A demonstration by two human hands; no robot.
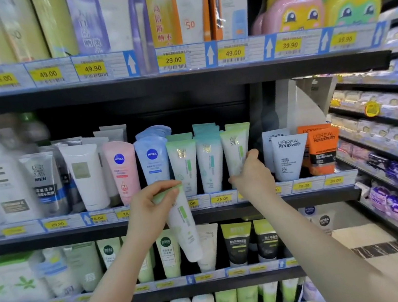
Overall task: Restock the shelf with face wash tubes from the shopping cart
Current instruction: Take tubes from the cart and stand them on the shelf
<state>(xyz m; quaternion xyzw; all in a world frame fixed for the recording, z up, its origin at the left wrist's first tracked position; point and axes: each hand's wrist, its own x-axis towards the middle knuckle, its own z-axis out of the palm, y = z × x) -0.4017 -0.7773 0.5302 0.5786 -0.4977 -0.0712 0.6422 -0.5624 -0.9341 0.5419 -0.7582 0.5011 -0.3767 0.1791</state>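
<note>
My left hand grips a white face wash tube with a green crimped end, held tilted in front of the middle shelf's price rail. My right hand is closed around the lower part of another white-green tube standing at the right end of a row of like tubes on the middle shelf. Two matching tubes stand just left of it. The shopping cart is out of view.
Nivea tubes stand left of the green row, L'Oreal Men Expert tubes to its right. The shelf above carries boxed sunscreens; the shelf below holds more tubes. A side rack with packets runs along the right.
</note>
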